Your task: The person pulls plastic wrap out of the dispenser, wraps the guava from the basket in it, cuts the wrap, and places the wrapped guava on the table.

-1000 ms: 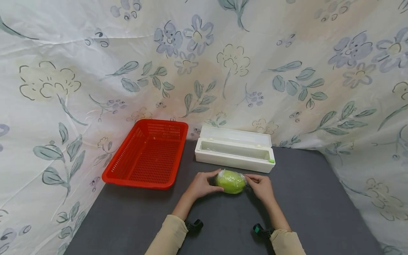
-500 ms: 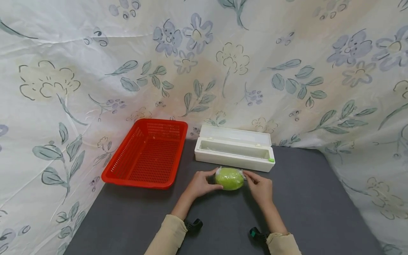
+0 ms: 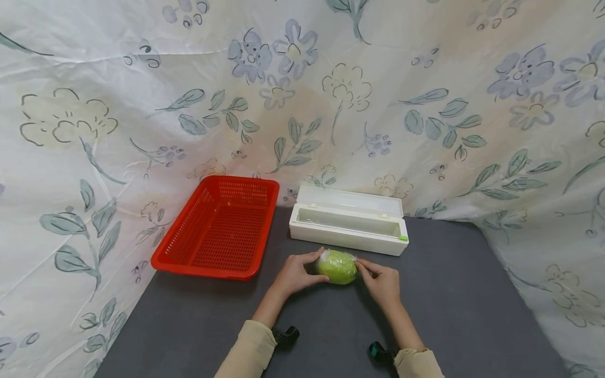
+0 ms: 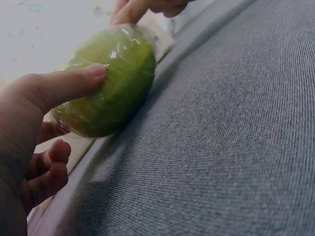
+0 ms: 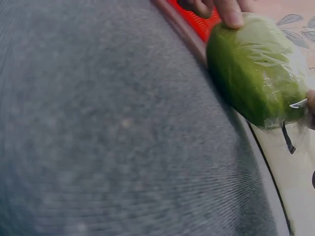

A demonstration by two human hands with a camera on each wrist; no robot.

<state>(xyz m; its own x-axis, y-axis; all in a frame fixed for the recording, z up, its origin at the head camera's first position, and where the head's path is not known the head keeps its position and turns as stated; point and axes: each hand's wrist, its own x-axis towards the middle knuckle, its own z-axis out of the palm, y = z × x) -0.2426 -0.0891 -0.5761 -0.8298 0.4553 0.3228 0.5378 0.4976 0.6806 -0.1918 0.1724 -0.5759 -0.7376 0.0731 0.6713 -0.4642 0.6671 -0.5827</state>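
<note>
A green oval fruit (image 3: 336,266) wrapped in clear cling film lies low over the dark tabletop, between both hands. With thumb and index finger, my left hand (image 3: 298,273) grips its left end; the other fingers curl loosely beneath in the left wrist view. At the opposite end, the fingertips of my right hand (image 3: 384,281) pinch the gathered film. In the right wrist view, a short dark stem pokes out at the film-covered end of the wrapped fruit (image 5: 256,69), and only a little of the right hand shows at the frame's edge.
Just behind the fruit stands a white cling film dispenser (image 3: 347,239), its lid raised and a green slider at its right end. A red plastic basket (image 3: 158,262) is on the back left. Floral cloth (image 3: 302,147) hangs behind the grey table (image 3: 472,294).
The fruit has shifted slightly left, and my right hand has moved left with its end. My left hand keeps its grip, and the dispenser and basket stay where they were.
</note>
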